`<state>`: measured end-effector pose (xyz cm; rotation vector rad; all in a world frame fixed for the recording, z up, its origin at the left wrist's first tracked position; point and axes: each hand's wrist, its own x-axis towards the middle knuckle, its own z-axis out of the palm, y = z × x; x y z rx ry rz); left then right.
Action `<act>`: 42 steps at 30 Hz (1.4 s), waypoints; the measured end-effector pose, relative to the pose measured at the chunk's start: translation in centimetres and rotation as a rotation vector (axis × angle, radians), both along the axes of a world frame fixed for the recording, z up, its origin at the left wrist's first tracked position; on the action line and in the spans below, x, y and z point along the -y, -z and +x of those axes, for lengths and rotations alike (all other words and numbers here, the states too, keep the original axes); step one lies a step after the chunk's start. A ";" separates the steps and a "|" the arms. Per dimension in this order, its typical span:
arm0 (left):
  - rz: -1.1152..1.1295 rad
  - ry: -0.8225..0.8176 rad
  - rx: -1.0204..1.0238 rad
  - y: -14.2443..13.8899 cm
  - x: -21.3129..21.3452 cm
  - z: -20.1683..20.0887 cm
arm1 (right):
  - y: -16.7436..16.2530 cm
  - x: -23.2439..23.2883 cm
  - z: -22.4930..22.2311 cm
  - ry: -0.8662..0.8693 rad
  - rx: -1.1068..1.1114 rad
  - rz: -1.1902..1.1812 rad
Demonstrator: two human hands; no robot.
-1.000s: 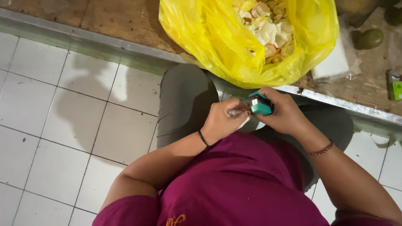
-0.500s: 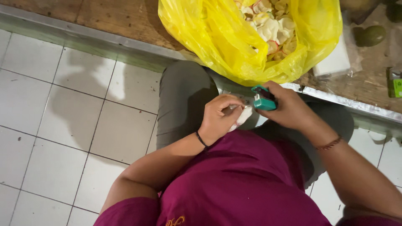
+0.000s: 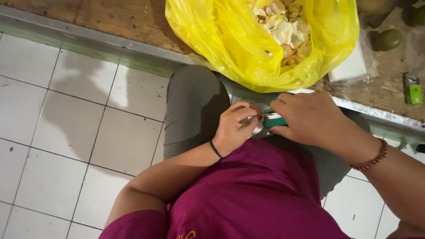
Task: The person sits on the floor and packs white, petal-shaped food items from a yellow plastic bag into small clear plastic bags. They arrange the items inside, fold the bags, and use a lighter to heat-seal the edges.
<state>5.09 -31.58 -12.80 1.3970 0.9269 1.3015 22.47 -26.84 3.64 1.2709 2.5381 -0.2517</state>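
Note:
My right hand (image 3: pixel 307 119) is closed around a teal stapler (image 3: pixel 274 121), which it mostly covers. My left hand (image 3: pixel 238 127) pinches a small pale plastic packet (image 3: pixel 256 130) against the stapler's metal jaw. Both hands meet above my lap, over grey trousers (image 3: pixel 192 106) and a maroon shirt (image 3: pixel 256 199). Just beyond them a big yellow plastic bag (image 3: pixel 239 53) stands open, full of pale crackers (image 3: pixel 283 24).
The bag rests on a wooden platform (image 3: pixel 110 17) with a metal edge strip (image 3: pixel 88 42). On the platform at right lie a white packet (image 3: pixel 352 66), a round green fruit (image 3: pixel 387 40) and a small green box (image 3: pixel 412 90). White floor tiles (image 3: pixel 66 132) spread to the left.
My right hand has slid forward over the stapler, hiding more of it. My left hand stays pinched at the jaw with the packet.

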 end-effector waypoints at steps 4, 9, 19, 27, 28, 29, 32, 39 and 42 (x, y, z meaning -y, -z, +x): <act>-0.075 0.035 0.059 0.1 0.0 -0.2 | -0.1 -0.2 -0.9 -0.023 -0.019 0.020; -0.121 0.087 0.122 0.2 -0.1 -0.5 | 0.2 -0.2 -1.7 -0.017 -0.009 0.017; 0.001 0.047 0.040 0.2 -0.6 -1.6 | 0.3 -0.6 -2.8 -0.076 0.049 0.012; 0.005 0.018 0.014 0.3 -1.0 -2.1 | 0.6 -1.0 -3.5 -0.160 0.101 -0.006; 0.026 0.005 -0.004 0.4 -1.0 -2.1 | 0.6 -1.0 -3.6 -0.170 0.123 -0.009; 0.047 -0.008 -0.022 0.4 -1.1 -2.1 | 0.7 -1.0 -3.8 -0.181 0.144 -0.013; -0.014 0.011 -0.003 0.6 -1.2 -2.2 | 0.7 -1.4 -3.9 -0.103 0.128 -0.034; -0.143 0.049 0.178 0.9 -1.1 -2.3 | -0.9 -5.0 1.7 0.265 -0.125 -0.109; -0.224 0.070 0.217 1.0 -0.8 -2.2 | 1.1 -4.2 3.4 0.320 -0.587 -0.213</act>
